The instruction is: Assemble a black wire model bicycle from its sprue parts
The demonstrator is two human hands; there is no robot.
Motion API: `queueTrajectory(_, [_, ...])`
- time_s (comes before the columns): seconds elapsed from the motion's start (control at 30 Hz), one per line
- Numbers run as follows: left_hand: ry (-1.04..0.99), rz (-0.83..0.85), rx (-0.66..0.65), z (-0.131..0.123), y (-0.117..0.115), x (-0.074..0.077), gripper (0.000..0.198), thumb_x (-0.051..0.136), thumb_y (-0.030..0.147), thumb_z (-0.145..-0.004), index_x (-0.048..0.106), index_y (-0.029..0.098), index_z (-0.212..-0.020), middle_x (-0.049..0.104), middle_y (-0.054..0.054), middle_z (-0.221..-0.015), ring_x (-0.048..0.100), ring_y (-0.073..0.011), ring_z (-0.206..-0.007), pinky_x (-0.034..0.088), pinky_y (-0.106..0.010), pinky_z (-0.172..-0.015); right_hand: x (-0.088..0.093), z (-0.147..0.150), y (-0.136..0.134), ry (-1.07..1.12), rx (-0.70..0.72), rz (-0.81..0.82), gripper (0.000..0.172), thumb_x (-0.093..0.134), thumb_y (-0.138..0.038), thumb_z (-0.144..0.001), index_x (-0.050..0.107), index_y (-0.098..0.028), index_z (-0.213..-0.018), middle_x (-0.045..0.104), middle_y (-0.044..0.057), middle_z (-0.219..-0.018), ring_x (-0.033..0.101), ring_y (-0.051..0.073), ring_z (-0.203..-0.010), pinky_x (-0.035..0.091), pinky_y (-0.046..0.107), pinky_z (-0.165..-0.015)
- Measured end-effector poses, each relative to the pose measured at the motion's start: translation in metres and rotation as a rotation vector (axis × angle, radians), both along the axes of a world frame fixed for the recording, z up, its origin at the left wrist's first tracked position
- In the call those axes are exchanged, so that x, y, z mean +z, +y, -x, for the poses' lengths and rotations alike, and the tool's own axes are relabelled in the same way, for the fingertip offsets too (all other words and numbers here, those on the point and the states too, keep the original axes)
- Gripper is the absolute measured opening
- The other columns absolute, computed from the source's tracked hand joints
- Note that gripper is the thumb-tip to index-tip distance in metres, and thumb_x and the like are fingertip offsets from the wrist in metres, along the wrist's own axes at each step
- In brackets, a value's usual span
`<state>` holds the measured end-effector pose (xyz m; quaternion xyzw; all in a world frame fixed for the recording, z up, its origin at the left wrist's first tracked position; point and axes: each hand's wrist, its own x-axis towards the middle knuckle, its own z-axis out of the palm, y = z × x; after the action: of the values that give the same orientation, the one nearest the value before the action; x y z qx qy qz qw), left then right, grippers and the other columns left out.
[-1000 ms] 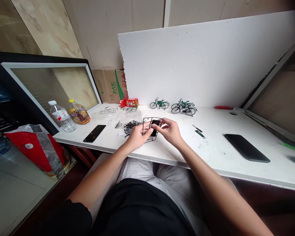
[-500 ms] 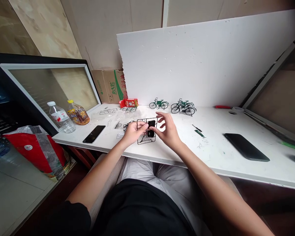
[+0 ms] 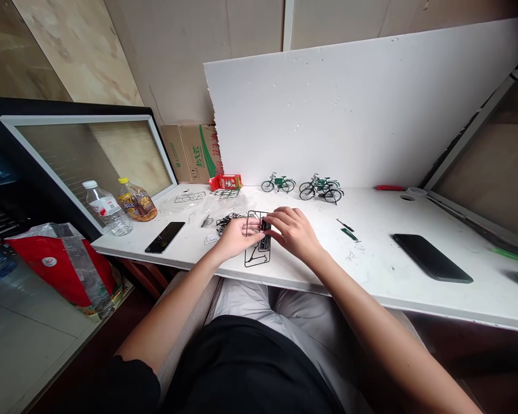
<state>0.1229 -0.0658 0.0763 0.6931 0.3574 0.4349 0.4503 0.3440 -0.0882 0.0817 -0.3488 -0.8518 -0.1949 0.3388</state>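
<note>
A thin black plastic parts frame [image 3: 256, 248] stands upright near the front edge of the white table [image 3: 384, 270]. My left hand [image 3: 234, 236] grips its left side with closed fingers. My right hand [image 3: 294, 232] has its fingers curled over the frame's top right, pinching at a black piece there. Just behind the hands lies a heap of loose black parts [image 3: 227, 221]. Three small green model bicycles [image 3: 322, 188] stand farther back by the white foam board.
A black phone [image 3: 165, 237] lies at the left, another black phone [image 3: 432, 265] at the right. Two bottles [image 3: 106, 209] stand at the left edge. A red packet [image 3: 227, 181], more parts frames [image 3: 191, 196] and small green pieces [image 3: 350, 233] lie about.
The parts frame has turned upright and come lower toward the table. My right hand, which had lifted off with spread fingers, has closed on the frame's top again.
</note>
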Motion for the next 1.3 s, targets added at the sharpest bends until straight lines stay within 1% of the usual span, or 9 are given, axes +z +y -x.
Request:
queueTrajectory(0.13, [0.068, -0.050, -0.018, -0.002, -0.006, 0.001, 0.045, 0.087, 0.034, -0.082, 0.075, 0.014, -0.121, 0.076, -0.017, -0.126, 0.075, -0.0291, -0.109, 0.061, -0.046, -0.103, -0.002, 0.000, 0.002, 0.030, -0.035, 0.056, 0.032, 0.072, -0.030, -0.097, 0.068, -0.020, -0.127, 0.074, 0.014, -0.112, 0.065, 0.031, -0.103, 0.049, 0.043, -0.086])
queueTrajectory(0.23, [0.054, -0.052, -0.029, -0.001, -0.010, 0.009, 0.052, 0.082, 0.047, -0.087, 0.075, 0.014, -0.126, 0.072, -0.018, -0.136, 0.072, -0.0322, -0.119, 0.058, -0.046, -0.105, -0.003, 0.001, 0.003, 0.186, -0.046, 0.098, 0.032, 0.076, -0.036, -0.094, 0.071, -0.019, -0.120, 0.073, 0.013, -0.110, 0.066, 0.030, -0.099, 0.052, 0.041, -0.084])
queueTrajectory(0.4, [-0.146, 0.050, -0.110, 0.008, -0.004, 0.018, 0.065, 0.056, 0.068, -0.097, 0.077, 0.013, -0.124, 0.074, -0.017, -0.134, 0.069, -0.0358, -0.126, 0.055, -0.047, -0.107, -0.001, 0.005, 0.002, 0.516, -0.142, 0.229, 0.031, 0.078, -0.043, -0.089, 0.074, -0.019, -0.109, 0.075, 0.010, -0.104, 0.071, 0.026, -0.091, 0.055, 0.037, -0.079])
queueTrajectory(0.5, [-0.238, 0.014, -0.164, 0.010, -0.002, 0.017, 0.074, 0.048, 0.074, -0.096, 0.076, 0.013, -0.127, 0.073, -0.017, -0.136, 0.066, -0.0366, -0.131, 0.052, -0.049, -0.112, 0.002, 0.007, 0.002, 0.673, -0.176, 0.388, 0.034, 0.079, -0.050, -0.086, 0.075, -0.019, -0.100, 0.077, 0.009, -0.094, 0.071, 0.024, -0.079, 0.055, 0.036, -0.075])
queueTrajectory(0.6, [-0.191, -0.112, -0.229, 0.005, -0.006, 0.014, 0.065, 0.071, 0.062, -0.090, 0.072, 0.015, -0.134, 0.069, -0.016, -0.143, 0.062, -0.0356, -0.136, 0.048, -0.048, -0.117, 0.005, 0.009, 0.002, 0.761, -0.174, 0.510, 0.035, 0.078, -0.053, -0.085, 0.075, -0.018, -0.091, 0.077, 0.009, -0.086, 0.071, 0.023, -0.076, 0.054, 0.034, -0.071])
queueTrajectory(0.7, [-0.121, -0.155, -0.184, -0.004, -0.012, 0.009, 0.060, 0.084, 0.044, -0.085, 0.070, 0.017, -0.136, 0.071, -0.015, -0.139, 0.066, -0.0326, -0.130, 0.051, -0.045, -0.114, 0.008, 0.009, 0.001, 0.780, -0.138, 0.589, 0.034, 0.078, -0.051, -0.084, 0.074, -0.018, -0.085, 0.077, 0.008, -0.084, 0.070, 0.022, -0.075, 0.051, 0.032, -0.069])
queueTrajectory(0.9, [-0.042, -0.223, 0.020, -0.013, -0.012, 0.000, 0.041, 0.068, 0.048, -0.096, 0.076, 0.017, -0.123, 0.078, -0.012, -0.126, 0.072, -0.0289, -0.121, 0.057, -0.044, -0.108, 0.013, 0.012, -0.005, 0.744, -0.044, 0.727, 0.037, 0.078, -0.052, -0.081, 0.076, -0.016, -0.081, 0.077, 0.009, -0.081, 0.068, 0.021, -0.074, 0.049, 0.030, -0.065])
queueTrajectory(1.13, [-0.088, -0.158, -0.015, -0.014, -0.003, -0.012, 0.040, 0.067, 0.049, -0.097, 0.078, 0.018, -0.120, 0.078, -0.012, -0.127, 0.073, -0.0297, -0.120, 0.058, -0.045, -0.108, 0.011, 0.012, -0.006, 0.672, 0.021, 0.764, 0.036, 0.072, -0.050, -0.086, 0.081, -0.015, -0.086, 0.080, 0.009, -0.080, 0.071, 0.024, -0.077, 0.052, 0.030, -0.066])
queueTrajectory(1.3, [-0.096, -0.145, 0.008, -0.014, 0.002, -0.018, 0.044, 0.066, 0.053, -0.097, 0.077, 0.019, -0.122, 0.077, -0.012, -0.129, 0.073, -0.0297, -0.120, 0.058, -0.045, -0.107, 0.003, 0.018, -0.002, 0.845, -0.008, 0.772, 0.044, 0.081, -0.052, -0.081, 0.080, -0.013, -0.102, 0.082, 0.013, -0.091, 0.076, 0.028, -0.083, 0.057, 0.032, -0.068])
